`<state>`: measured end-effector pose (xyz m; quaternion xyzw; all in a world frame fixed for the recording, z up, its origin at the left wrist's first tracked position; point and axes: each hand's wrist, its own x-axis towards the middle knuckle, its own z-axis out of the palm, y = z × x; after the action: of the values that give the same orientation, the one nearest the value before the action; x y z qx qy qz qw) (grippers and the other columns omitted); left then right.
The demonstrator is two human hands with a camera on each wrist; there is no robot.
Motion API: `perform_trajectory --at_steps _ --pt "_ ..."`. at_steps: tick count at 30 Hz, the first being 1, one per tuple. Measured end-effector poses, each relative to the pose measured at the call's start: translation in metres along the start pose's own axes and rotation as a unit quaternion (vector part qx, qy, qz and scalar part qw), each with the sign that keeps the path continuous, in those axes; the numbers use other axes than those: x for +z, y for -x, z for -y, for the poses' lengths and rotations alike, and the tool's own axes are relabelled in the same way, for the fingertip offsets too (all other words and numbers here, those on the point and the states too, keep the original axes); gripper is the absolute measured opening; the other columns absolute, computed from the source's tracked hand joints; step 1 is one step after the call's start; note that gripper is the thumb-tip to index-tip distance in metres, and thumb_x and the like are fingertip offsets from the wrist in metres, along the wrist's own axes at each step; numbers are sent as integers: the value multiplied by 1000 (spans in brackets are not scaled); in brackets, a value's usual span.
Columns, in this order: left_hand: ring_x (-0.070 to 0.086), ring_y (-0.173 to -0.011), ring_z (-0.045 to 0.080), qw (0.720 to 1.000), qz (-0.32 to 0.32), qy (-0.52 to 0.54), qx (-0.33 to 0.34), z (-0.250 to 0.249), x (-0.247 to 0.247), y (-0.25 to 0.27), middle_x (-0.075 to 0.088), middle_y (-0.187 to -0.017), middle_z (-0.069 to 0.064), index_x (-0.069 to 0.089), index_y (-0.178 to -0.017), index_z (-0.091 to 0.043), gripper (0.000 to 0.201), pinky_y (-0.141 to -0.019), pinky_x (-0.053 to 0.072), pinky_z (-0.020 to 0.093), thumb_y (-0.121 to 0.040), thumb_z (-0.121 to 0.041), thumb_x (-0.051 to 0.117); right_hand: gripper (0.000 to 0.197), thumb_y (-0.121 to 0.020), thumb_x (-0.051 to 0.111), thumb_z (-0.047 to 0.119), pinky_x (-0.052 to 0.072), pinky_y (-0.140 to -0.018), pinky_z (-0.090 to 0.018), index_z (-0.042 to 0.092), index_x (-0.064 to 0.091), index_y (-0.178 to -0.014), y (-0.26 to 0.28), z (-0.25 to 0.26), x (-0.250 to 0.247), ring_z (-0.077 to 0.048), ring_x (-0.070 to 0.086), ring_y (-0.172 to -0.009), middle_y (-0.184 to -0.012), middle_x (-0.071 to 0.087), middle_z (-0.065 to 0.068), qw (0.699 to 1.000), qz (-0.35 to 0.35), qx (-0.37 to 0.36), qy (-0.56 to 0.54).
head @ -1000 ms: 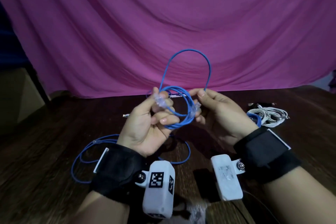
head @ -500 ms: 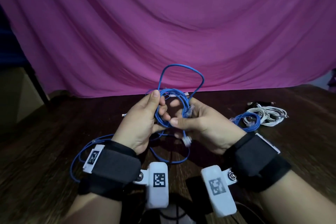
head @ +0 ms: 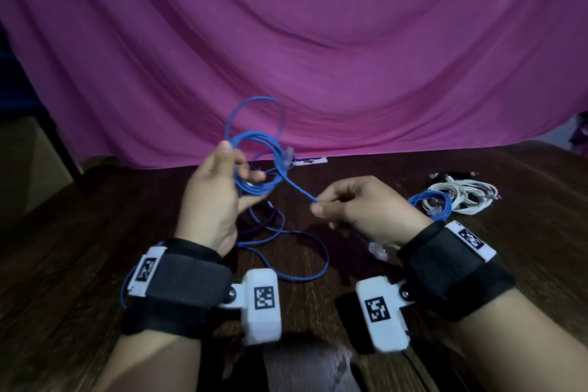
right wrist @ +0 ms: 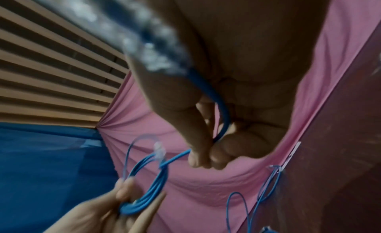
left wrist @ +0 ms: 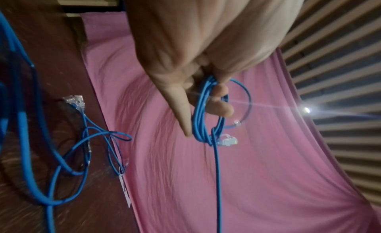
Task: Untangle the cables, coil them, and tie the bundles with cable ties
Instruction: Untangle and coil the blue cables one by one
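- The blue cable coil (head: 254, 169) is held above the dark wooden table (head: 477, 264), its loops gripped in the left hand (head: 213, 197) between thumb and curled fingers.
- A strand runs taut to the right hand (head: 359, 207), pinched between thumb and forefinger.
- Loose blue cable (head: 299, 251) lies below; a coiled blue bundle (head: 432, 205) and white cables (head: 464, 196) rest to the right.

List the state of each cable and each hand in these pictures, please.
blue coil: looped, held up off the table
left hand: grips the blue coil
right hand: pinches the coil's tail, pulled taut
loose blue cable: uncoiled on table
small blue bundle: coiled
white bundle: coiled
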<state>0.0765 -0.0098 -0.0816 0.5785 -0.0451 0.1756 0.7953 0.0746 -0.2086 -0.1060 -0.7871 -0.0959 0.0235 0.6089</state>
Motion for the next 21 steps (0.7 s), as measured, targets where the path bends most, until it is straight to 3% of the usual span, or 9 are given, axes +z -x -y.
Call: perform_trajectory --at_steps 4,7,9,11,15,21 --pt "61 -60 6 992 -86 90 12 -12 -29 -16 47 -60 -5 51 -84 -21 34 -66 63 40 -109 -37 36 19 -85 79 4 38 -49 -13 12 68 -72 -8 -9 -24 -2 50 -47 -53 59 7 993 -116 24 -16" --pt "61 -60 5 985 -94 143 -3 -11 -35 -19 47 -61 -7 51 -84 -21 34 -73 63 44 -109 -39 37 18 -85 79 5 42 -47 -22 11 65 -74 -10 -13 -36 -13 56 -49 -65 64 -12 984 -140 49 -95" --pt "62 -60 6 978 -84 188 -23 -7 -30 -18 48 -61 -6 51 -83 -21 34 -75 63 46 -108 -39 39 19 -88 76 7 44 -48 -24 12 62 -76 -11 -14 -35 -16 56 -50 -71 61 -16 976 -146 52 -155" --pt "65 -60 7 963 -71 254 -54 -3 -23 -18 51 -58 -6 52 -81 -18 34 -68 63 45 -107 -38 41 24 -93 73 13 45 -49 -24 17 58 -74 -12 -12 -30 -13 58 -53 -70 59 -9 971 -137 47 -190" --pt "69 -60 11 922 -32 365 -124 0 -9 -12 57 -57 0 55 -78 -11 36 -61 63 47 -106 -31 46 22 -98 63 9 49 -59 -23 20 59 -80 -12 -6 -15 -12 70 -67 -77 73 -4 958 -97 27 -269" --pt "71 -64 13 920 -1 351 -178 4 11 1 62 -62 3 57 -77 -10 37 -63 63 47 -105 -32 48 18 -98 55 -1 51 -62 -19 14 64 -94 -8 -1 3 -9 73 -71 -84 78 -5 948 -46 11 -313"
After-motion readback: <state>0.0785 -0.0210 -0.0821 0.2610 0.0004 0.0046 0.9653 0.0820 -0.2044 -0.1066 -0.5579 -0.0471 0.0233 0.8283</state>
